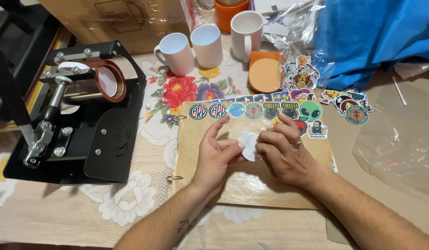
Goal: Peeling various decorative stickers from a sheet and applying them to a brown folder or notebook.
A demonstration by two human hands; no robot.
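Note:
My left hand [213, 155] and my right hand [281, 153] meet over a brown sheet of paper [251, 183] and both pinch a small white sticker backing [248, 143] between thumbs and fingertips. A ring sits on a finger of my right hand. Just beyond my fingers a row of round and shaped stickers [256, 110] lies along the far edge of the brown sheet, among them a green alien head [310, 111].
A black mug heat press [80, 111] stands at the left on the flowered tablecloth. Three white mugs [207, 44] and an orange cup stand at the back, beside a stack of orange round coasters [264, 73]. Blue cloth [376, 37], more stickers and clear plastic bags lie at the right.

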